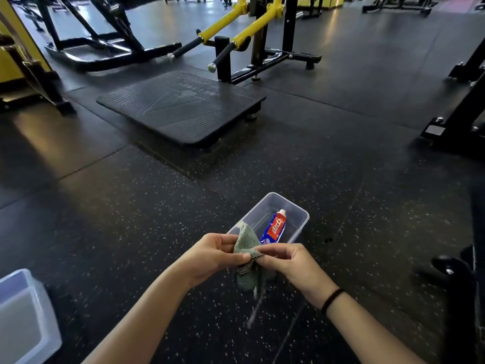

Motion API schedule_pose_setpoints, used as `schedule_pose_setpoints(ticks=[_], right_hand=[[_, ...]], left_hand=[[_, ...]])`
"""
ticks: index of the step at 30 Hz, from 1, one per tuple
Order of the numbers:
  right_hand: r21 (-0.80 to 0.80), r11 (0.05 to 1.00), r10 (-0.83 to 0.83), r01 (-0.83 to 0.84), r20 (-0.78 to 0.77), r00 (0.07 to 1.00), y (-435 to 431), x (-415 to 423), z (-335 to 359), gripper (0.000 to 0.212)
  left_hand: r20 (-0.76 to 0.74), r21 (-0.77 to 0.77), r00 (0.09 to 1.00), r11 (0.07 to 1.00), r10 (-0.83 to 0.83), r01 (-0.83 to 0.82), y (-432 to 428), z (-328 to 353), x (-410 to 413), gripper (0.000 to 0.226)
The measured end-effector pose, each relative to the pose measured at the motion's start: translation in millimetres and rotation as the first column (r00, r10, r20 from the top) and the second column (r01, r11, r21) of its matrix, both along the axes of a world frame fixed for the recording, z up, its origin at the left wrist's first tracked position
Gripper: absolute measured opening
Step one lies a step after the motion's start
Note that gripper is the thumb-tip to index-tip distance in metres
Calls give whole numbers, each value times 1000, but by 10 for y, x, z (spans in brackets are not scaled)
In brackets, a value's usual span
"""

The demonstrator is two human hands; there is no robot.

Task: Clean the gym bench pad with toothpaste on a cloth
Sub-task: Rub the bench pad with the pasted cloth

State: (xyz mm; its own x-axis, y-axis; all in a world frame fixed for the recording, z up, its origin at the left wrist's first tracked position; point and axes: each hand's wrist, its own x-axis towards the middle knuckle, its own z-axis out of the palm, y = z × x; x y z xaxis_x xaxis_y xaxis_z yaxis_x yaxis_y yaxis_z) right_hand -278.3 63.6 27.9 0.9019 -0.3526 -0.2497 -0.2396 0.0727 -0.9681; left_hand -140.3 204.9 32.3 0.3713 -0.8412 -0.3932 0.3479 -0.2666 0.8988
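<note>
Head view looks forward and down; hands near; gym floor (131,206) beyond

Two hands are working here, a left hand (210,256) and a right hand (291,264), and together they are pinching one green cloth (245,243). One toothpaste tube (275,228) is lying just beyond the fingers, inside one clear plastic box (256,214). A second box (23,311) is sitting well off to the left of the left hand, making two boxes in all. One black band (332,298) is circling the right wrist. Far ahead of the hands, one ribbed black platform (181,106) is resting on the floor, and two yellow levers (223,22) (258,23) are sloping down behind it.
</note>
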Motion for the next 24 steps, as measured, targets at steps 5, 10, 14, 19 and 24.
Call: schedule_pose_setpoints(ticks=[5,10,14,19,24], right_hand=[[163,987,20,-15,-30,999,-65,-29,-59,30],[265,964,13,-15,6,1000,-108,-40,-49,19],[387,922,17,-8,-19,1000,-184,-51,-57,27],[278,954,-120,111,14,993,-218,-9,39,19],[93,965,-256,246,111,960,-309,31,134,52]], left_hand=[[-13,58,996,994,-92,93,20,17,79,43],[-36,19,991,991,-129,130,69,-8,146,62],[-102,-26,990,995,-97,95,122,-26,149,46],[10,2,1000,1000,1,-1,146,-63,148,19],[315,73,948,995,44,-70,234,46,263,16]])
